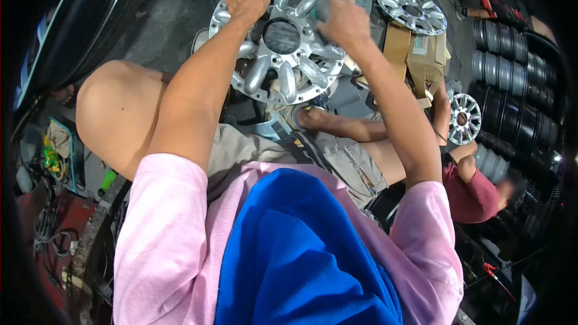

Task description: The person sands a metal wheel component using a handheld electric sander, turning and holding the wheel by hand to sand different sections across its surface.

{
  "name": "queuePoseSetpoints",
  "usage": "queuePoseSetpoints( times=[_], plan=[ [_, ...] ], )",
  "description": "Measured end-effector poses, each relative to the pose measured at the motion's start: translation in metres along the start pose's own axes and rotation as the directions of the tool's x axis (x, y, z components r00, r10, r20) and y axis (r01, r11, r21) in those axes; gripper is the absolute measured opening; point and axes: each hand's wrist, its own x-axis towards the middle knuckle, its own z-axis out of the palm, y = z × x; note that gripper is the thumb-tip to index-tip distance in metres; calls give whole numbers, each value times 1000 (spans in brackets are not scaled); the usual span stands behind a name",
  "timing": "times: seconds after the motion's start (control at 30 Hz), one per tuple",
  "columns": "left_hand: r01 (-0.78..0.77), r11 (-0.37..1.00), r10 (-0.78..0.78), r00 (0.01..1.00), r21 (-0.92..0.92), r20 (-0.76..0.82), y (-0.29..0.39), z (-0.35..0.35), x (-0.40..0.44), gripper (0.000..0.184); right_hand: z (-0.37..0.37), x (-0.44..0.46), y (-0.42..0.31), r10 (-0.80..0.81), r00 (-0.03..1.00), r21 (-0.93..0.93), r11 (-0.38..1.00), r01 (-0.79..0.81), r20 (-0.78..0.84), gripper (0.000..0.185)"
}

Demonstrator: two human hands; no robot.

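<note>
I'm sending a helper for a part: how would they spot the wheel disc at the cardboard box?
Find the cardboard box right of the worker's right hand. At its far end lies a silver, many-spoked wheel disc. It alone overlaps cardboard, unlike the larger-looking disc by that hand and the smaller-looking disc near the maroon shirt.
</note>
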Motion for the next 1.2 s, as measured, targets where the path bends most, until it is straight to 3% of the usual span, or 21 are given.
queuePoseSetpoints(
  times=[0.17,0.3,0.37,0.53,0.7,0.9,1.0,1.13,1.2],
  plan=[
    [-25,1000,25,1000,14,-3,-3,-1,-3,67,10,6,56,89,981,127,990,-67,-173,85],
    [-34,998,33,999,44,11,-3,2,1,68,11,-11,29,71,989,152,987,-50,-132,84],
    [-38,999,38,999,32,7,-2,0,0,69,4,-13,16,-91,992,45,994,95,-86,82],
    [-32,999,31,999,38,25,-4,-3,-1,70,-7,9,30,61,998,26,998,-60,-35,82],
    [-28,998,29,1000,55,-13,-5,7,3,66,-4,6,39,95,994,-7,995,-95,-58,82],
    [-43,998,44,999,45,-25,-1,0,-5,63,-5,0,14,34,999,44,998,-33,-20,83],
    [-46,998,48,998,53,-43,-2,-2,-3,67,-3,6,-12,-86,993,-71,993,92,83,80],
    [-48,998,50,998,44,-42,-5,-1,-6,70,2,16,-6,-40,998,-122,991,47,52,80],
    [-56,997,57,998,44,-38,-5,-2,-5,70,-1,15,3,-26,1000,-51,998,26,-9,83]
  ],
)
